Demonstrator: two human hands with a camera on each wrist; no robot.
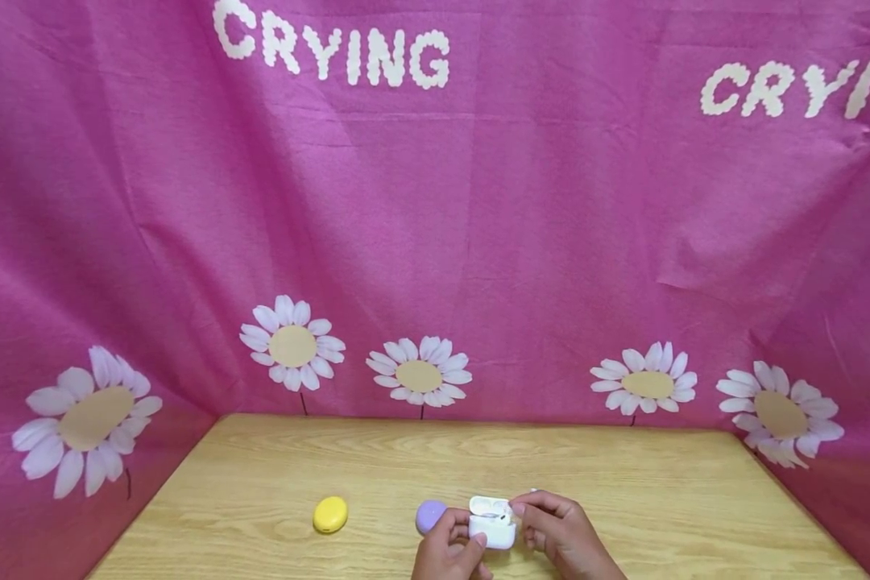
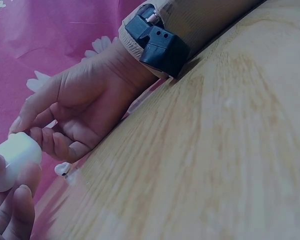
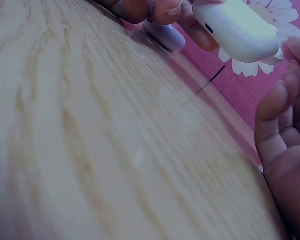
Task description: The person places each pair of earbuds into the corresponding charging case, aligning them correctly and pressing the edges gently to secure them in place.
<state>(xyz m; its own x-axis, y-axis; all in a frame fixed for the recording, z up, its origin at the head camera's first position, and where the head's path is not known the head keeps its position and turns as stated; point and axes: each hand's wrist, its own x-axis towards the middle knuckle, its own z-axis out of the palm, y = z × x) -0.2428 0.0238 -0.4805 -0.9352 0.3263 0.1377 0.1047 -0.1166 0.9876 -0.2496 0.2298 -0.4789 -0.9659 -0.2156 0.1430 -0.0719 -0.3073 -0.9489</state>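
Note:
My left hand [image 1: 451, 548] grips a white earbud case [image 1: 491, 533] with its lid raised, thumb across the front. At the right side of the case opening, a white earbud [image 1: 504, 516] shows a small dark spot. My right hand [image 1: 561, 532] has thumb and index finger pinched at that earbud, beside the lid; its fingertips partly hide the contact. Another white earbud [image 2: 63, 168] lies on the table beyond the case in the left wrist view. The right wrist view shows the closed underside and back of the case [image 3: 240, 35] held above the table.
On the wooden table [image 1: 261, 459], a purple rounded case [image 1: 430, 515] lies just behind my left hand. A yellow rounded case [image 1: 329, 514] sits further left. Pink cloth [image 1: 536, 242] with printed daisies encloses the table at the back and sides.

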